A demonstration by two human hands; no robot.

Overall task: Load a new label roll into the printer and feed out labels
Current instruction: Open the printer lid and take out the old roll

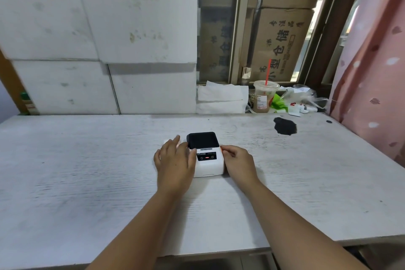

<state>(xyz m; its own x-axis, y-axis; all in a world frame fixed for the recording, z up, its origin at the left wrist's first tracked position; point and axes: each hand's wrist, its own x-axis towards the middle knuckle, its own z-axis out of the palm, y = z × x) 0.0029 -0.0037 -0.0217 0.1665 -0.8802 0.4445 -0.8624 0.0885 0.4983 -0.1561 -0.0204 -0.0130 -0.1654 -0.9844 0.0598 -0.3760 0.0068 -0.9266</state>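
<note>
Evidently at the opening step: the printer [207, 155] sits mid-table [87, 160], lid shut, the left hand [174, 159] lying open against its left side and the right hand [237, 161] curled at its right edge; next, probably, the lid is released.

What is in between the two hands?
The white label printer sits between the left hand and right hand, each touching a side, as the head view shows.
</note>
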